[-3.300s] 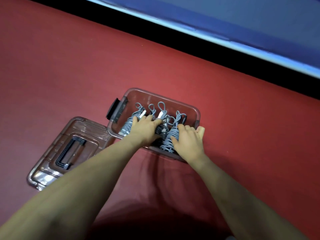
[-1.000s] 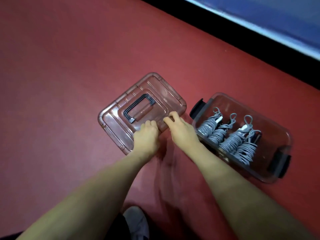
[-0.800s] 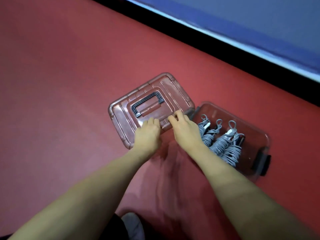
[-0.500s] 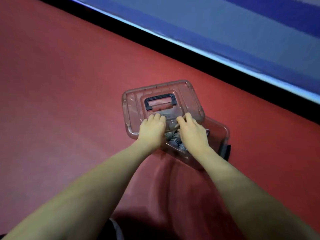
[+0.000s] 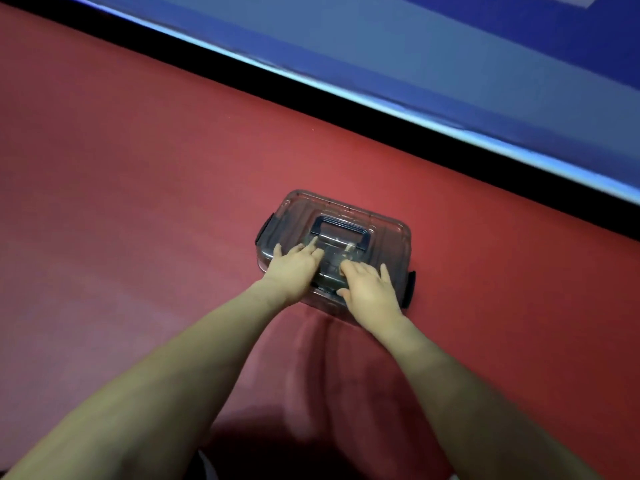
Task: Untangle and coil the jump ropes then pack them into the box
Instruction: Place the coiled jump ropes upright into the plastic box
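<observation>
Head view — both hands (image 5: 332, 278) press lid (image 5: 381, 233).

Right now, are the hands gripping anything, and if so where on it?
Nothing is gripped. The left hand and right hand lie flat, fingers straight, on the near half of the lid, which sits on the box, short of its handle.

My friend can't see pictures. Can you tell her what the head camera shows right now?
Two hands, the left hand and the right hand, press flat on the lid of a clear box sitting on a red floor. The lid has a dark handle; a blue mat lies beyond.
</observation>
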The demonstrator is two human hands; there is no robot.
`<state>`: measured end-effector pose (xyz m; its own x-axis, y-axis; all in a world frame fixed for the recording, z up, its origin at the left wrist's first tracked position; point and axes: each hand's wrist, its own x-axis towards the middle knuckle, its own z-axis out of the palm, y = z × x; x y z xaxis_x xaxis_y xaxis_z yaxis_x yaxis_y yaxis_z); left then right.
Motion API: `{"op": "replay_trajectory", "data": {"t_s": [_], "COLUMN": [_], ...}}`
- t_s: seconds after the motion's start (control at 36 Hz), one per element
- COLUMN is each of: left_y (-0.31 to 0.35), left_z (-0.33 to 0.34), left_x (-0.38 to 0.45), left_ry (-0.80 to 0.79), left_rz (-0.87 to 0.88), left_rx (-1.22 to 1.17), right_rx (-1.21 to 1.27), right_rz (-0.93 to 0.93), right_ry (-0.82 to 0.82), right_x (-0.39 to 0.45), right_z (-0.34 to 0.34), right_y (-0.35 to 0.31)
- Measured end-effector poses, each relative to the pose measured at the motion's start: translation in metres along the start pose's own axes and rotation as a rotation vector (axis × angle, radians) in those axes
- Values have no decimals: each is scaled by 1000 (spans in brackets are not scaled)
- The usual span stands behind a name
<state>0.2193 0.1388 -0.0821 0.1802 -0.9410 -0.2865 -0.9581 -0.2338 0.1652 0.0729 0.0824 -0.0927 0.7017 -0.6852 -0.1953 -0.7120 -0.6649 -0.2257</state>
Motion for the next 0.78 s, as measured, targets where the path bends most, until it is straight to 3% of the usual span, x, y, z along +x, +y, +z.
{"op": "replay_trajectory", "data": {"t_s": [0.31,0.47,0.58,0.69,0.78], "left_y": [2,4,5,14,22], "left_z": [17,16,14,12,15], "left_x": [-10,-9,-6,-1,6], "left_ry": [-20,-78,-33,47,112], "left_rz": [11,-43,-68,-54,-74], "left_rx": [-142,-210,-197,-117,-136], "right_rx": [-80,-11,40,120,197], "right_rz": [14,53,47,53,141], "right_ry": [-21,5,27,113,275], "right_x": [-11,-12,-11,-7,-5], "right_z": [11,19,18,17,14], "right_y": [-4,-6,-1,5,11]}}
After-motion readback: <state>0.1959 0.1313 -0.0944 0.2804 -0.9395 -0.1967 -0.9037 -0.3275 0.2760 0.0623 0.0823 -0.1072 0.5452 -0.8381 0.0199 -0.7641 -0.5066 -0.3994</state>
